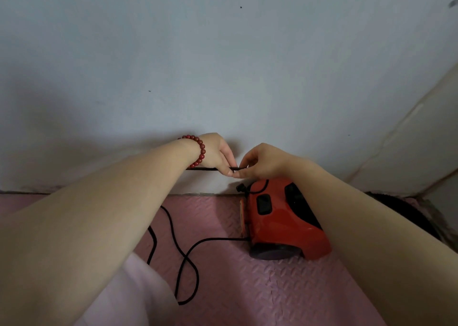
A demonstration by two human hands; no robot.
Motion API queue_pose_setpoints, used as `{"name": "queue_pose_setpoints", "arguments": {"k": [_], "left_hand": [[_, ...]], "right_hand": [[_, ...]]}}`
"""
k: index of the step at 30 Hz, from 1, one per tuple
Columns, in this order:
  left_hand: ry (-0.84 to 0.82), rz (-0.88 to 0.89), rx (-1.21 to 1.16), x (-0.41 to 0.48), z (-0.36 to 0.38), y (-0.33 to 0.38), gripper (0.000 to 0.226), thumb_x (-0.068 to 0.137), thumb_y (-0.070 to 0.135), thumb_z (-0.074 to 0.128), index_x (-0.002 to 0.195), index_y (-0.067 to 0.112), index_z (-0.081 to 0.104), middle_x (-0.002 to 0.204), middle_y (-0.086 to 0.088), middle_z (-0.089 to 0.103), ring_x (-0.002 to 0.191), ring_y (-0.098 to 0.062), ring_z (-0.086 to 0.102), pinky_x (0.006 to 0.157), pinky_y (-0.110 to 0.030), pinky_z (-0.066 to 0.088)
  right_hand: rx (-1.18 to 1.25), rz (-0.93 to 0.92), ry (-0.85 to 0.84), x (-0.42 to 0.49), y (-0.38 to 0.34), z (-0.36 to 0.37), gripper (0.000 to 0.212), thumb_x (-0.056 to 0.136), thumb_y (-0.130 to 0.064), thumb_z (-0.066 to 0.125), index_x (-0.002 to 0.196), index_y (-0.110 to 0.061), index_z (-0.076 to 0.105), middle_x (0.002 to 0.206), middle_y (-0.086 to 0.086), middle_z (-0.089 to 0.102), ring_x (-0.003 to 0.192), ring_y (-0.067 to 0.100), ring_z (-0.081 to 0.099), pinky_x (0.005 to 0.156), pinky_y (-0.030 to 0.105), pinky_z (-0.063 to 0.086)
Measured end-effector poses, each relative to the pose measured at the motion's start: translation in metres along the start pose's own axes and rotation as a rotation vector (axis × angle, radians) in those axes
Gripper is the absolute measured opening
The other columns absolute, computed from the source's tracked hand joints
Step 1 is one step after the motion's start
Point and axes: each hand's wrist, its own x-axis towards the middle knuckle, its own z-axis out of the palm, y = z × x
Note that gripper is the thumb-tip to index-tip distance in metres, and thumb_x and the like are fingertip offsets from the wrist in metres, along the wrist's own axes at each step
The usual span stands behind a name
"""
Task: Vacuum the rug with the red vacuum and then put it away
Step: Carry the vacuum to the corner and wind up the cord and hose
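The red vacuum (280,216), with black panels and a dark wheel, stands on the pink foam mat (235,281) close to the wall. Its black cord (183,258) loops loosely over the mat to the left of it. Above the vacuum, my left hand (218,154), with a red bead bracelet on its wrist, and my right hand (260,161) meet fingertip to fingertip. Both pinch a taut, level stretch of the black cord between them. My right forearm hides the right side of the vacuum.
A pale blue-grey wall (223,65) fills the view straight ahead, meeting the mat just behind the vacuum. A white panel or door frame (409,139) slants at the right. A dark object (401,206) lies behind my right arm. Pale clothing (138,288) shows at the bottom.
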Motion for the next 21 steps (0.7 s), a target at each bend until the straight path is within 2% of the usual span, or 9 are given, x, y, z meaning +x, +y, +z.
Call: {"name": "queue_pose_setpoints", "arguments": {"k": [2, 4, 7, 8, 12, 15, 17, 19, 21], "left_hand": [[-0.062, -0.028, 0.052, -0.002, -0.002, 0.0, 0.014, 0.073, 0.025, 0.078, 0.074, 0.035, 0.069, 0.075, 0.019, 0.07, 0.092, -0.006, 0.064, 0.095, -0.024, 0.046], [-0.118, -0.077, 0.13, -0.005, -0.003, 0.001, 0.013, 0.074, 0.024, 0.078, 0.077, 0.032, 0.068, 0.08, 0.013, 0.069, 0.089, -0.008, 0.063, 0.082, -0.019, 0.05], [-0.163, -0.162, 0.303, -0.011, -0.007, -0.001, 0.012, 0.077, 0.02, 0.075, 0.086, 0.025, 0.069, 0.08, 0.008, 0.066, 0.073, -0.007, 0.06, 0.059, -0.011, 0.05], [-0.178, -0.202, 0.369, -0.015, -0.009, -0.003, 0.011, 0.078, 0.02, 0.074, 0.086, 0.025, 0.069, 0.081, 0.007, 0.067, 0.072, -0.007, 0.06, 0.058, -0.012, 0.051], [-0.249, -0.396, 0.572, -0.02, -0.016, -0.017, 0.032, 0.075, 0.025, 0.076, 0.106, 0.025, 0.069, 0.108, 0.005, 0.069, 0.1, -0.013, 0.065, 0.092, -0.03, 0.053], [-0.282, -0.44, 0.711, -0.021, -0.014, -0.02, 0.037, 0.079, 0.028, 0.072, 0.114, 0.021, 0.065, 0.117, 0.002, 0.066, 0.108, -0.016, 0.063, 0.091, -0.027, 0.051], [-0.26, -0.382, 0.696, -0.025, -0.013, -0.016, 0.027, 0.079, 0.026, 0.071, 0.105, 0.024, 0.066, 0.113, 0.002, 0.067, 0.1, -0.015, 0.065, 0.08, -0.025, 0.053], [-0.232, -0.279, 0.51, -0.021, -0.011, -0.012, 0.02, 0.079, 0.027, 0.073, 0.097, 0.026, 0.065, 0.101, 0.007, 0.066, 0.08, -0.006, 0.064, 0.063, -0.015, 0.053], [-0.193, -0.188, 0.344, -0.015, -0.009, -0.009, 0.021, 0.079, 0.029, 0.073, 0.098, 0.023, 0.067, 0.092, 0.01, 0.068, 0.072, 0.001, 0.059, 0.059, -0.012, 0.049]], "right_hand": [[0.0, 0.013, -0.022, -0.001, 0.0, -0.001, 0.018, 0.074, -0.042, 0.077, 0.073, -0.028, 0.067, 0.072, -0.003, 0.066, 0.062, 0.008, 0.059, 0.057, 0.015, 0.042], [-0.092, 0.026, -0.046, 0.0, -0.001, 0.004, 0.019, 0.073, -0.042, 0.077, 0.07, -0.027, 0.066, 0.077, 0.0, 0.07, 0.067, 0.009, 0.062, 0.06, 0.019, 0.046], [-0.261, 0.001, -0.051, 0.006, -0.005, 0.019, 0.027, 0.079, -0.042, 0.071, 0.062, -0.025, 0.06, 0.067, -0.003, 0.062, 0.065, 0.012, 0.057, 0.059, 0.024, 0.045], [-0.31, -0.015, -0.05, 0.007, -0.005, 0.023, 0.03, 0.083, -0.04, 0.067, 0.06, -0.024, 0.056, 0.064, -0.005, 0.057, 0.063, 0.011, 0.053, 0.057, 0.024, 0.041], [-0.32, -0.023, -0.063, 0.006, -0.003, 0.027, 0.037, 0.088, -0.041, 0.06, 0.059, -0.02, 0.051, 0.059, -0.008, 0.054, 0.056, 0.005, 0.045, 0.052, 0.023, 0.033], [-0.191, -0.03, -0.04, 0.008, -0.009, 0.03, 0.044, 0.087, -0.049, 0.06, 0.062, -0.014, 0.054, 0.057, -0.002, 0.053, 0.054, 0.01, 0.047, 0.053, 0.024, 0.037], [-0.123, -0.039, 0.0, 0.011, -0.017, 0.031, 0.044, 0.09, -0.048, 0.056, 0.061, -0.015, 0.053, 0.056, -0.002, 0.048, 0.051, 0.01, 0.044, 0.051, 0.022, 0.035], [-0.111, -0.04, 0.011, 0.013, -0.022, 0.033, 0.043, 0.093, -0.046, 0.053, 0.061, -0.017, 0.053, 0.057, -0.004, 0.047, 0.05, 0.007, 0.043, 0.049, 0.019, 0.032], [-0.111, -0.019, -0.02, 0.014, -0.024, 0.035, 0.04, 0.093, -0.044, 0.053, 0.062, -0.019, 0.054, 0.057, -0.005, 0.048, 0.051, 0.006, 0.043, 0.048, 0.019, 0.032]]}}
